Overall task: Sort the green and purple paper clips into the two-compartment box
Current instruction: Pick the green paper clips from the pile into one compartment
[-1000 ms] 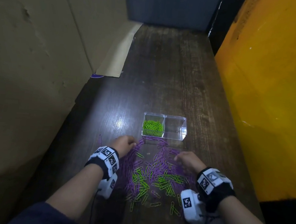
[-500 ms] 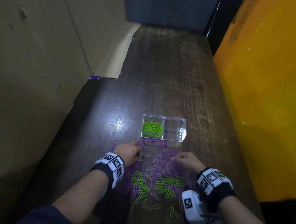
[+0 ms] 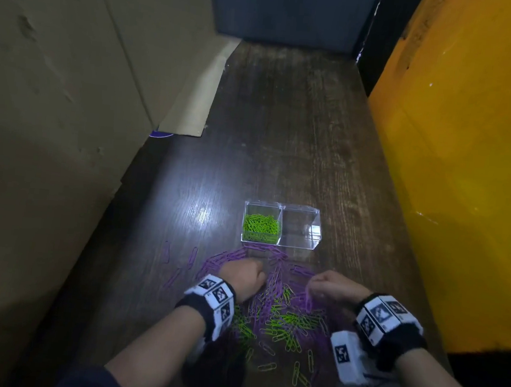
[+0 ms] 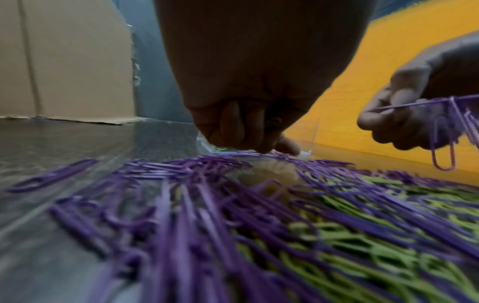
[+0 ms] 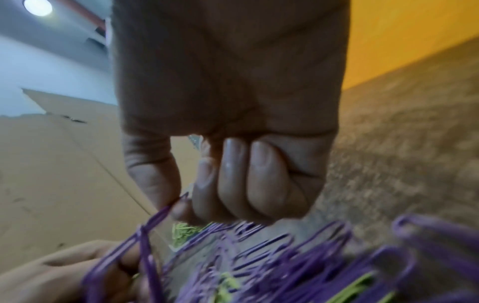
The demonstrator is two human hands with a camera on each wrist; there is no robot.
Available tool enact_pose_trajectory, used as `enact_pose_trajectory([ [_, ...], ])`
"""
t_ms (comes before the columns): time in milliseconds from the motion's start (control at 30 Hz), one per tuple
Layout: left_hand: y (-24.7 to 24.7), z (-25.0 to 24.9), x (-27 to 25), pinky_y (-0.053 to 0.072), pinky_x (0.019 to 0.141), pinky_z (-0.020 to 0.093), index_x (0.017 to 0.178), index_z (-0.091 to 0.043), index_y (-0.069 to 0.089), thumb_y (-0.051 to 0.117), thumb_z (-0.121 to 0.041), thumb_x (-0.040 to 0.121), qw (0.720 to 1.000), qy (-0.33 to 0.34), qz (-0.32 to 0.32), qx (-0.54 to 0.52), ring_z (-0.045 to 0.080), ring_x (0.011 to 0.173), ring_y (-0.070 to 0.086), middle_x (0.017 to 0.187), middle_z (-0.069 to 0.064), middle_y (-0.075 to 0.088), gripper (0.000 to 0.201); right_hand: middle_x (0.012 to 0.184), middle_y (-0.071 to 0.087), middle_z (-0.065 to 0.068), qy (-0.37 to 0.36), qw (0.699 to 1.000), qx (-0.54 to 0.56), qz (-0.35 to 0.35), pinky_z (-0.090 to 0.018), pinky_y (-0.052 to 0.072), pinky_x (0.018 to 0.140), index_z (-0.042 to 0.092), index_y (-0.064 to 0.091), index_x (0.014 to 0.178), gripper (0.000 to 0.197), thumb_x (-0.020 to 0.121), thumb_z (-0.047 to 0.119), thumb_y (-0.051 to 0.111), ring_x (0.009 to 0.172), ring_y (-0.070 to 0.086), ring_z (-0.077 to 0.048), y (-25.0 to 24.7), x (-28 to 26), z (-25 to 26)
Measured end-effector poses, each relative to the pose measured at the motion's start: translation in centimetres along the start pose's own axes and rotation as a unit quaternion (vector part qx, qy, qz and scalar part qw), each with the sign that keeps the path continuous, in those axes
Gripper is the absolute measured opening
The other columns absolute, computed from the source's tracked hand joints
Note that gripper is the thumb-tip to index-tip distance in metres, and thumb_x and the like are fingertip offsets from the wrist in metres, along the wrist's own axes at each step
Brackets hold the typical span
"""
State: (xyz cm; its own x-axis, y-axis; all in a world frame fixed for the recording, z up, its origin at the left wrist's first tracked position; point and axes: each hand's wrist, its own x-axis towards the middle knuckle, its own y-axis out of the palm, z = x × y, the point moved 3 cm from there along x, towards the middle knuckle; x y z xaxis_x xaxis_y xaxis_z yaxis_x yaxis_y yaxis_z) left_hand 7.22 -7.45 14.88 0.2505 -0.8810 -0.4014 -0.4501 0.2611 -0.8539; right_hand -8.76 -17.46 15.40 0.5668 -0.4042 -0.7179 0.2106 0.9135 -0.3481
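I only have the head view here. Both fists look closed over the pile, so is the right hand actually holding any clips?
Observer: Yes. The right hand pinches a purple clip between thumb and forefinger, with more purple clips dangling linked below it.
Operator: And the left?
Observer: The left hand has its fingers curled down onto the purple clips on the table; whether it grips one, I cannot tell.
Operator: Is the lifted bunch clear of the pile?
Observer: Its lowest loop hangs above the pile.
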Motion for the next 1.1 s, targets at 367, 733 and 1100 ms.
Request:
enact_pose_trajectory([
  [367, 1.5, -1.0, 0.9, 0.048, 0.082, 0.034, 0.102, -0.011, 0.059, 0.048, -0.046, 0.09, 0.998, -0.032, -0.009, 0.046, 0.027, 0.1, 0.064, 0.107, 0.01, 0.067, 0.038, 0.071, 0.054, 0.0, 0.004, 0.942, -0.292, -0.165, -0.025, 0.036, 0.064, 0.017, 0.038, 0.055, 0.046, 0.078, 0.049, 0.062, 0.073, 0.055, -0.02, 2.4, -0.3, 1.9],
  [733, -1.7, 4.0, 0.1, 0.048, 0.077, 0.029, 0.114, -0.021, 0.055, 0.055, -0.038, 0.09, 0.997, -0.075, -0.03, -0.02, 0.022, 0.095, 0.064, 0.107, 0.005, 0.068, 0.029, 0.062, 0.046, -0.003, -0.005, 0.935, -0.313, -0.169, -0.027, 0.038, 0.065, 0.015, 0.033, 0.053, 0.043, 0.089, 0.025, 0.055, 0.072, 0.05, -0.021, 3.9, 1.5, 2.3],
  [1100, 1.8, -1.2, 0.8, 0.048, 0.087, 0.036, 0.126, -0.014, 0.042, 0.055, -0.053, 0.083, 0.999, -0.05, -0.014, 0.005, 0.025, 0.107, 0.062, 0.114, 0.006, 0.065, 0.059, 0.062, 0.043, 0.005, -0.063, 0.978, -0.148, -0.13, -0.026, 0.03, 0.058, 0.022, 0.038, 0.062, 0.03, 0.087, 0.015, 0.054, 0.065, 0.044, -0.015, 1.4, 0.4, 0.2],
])
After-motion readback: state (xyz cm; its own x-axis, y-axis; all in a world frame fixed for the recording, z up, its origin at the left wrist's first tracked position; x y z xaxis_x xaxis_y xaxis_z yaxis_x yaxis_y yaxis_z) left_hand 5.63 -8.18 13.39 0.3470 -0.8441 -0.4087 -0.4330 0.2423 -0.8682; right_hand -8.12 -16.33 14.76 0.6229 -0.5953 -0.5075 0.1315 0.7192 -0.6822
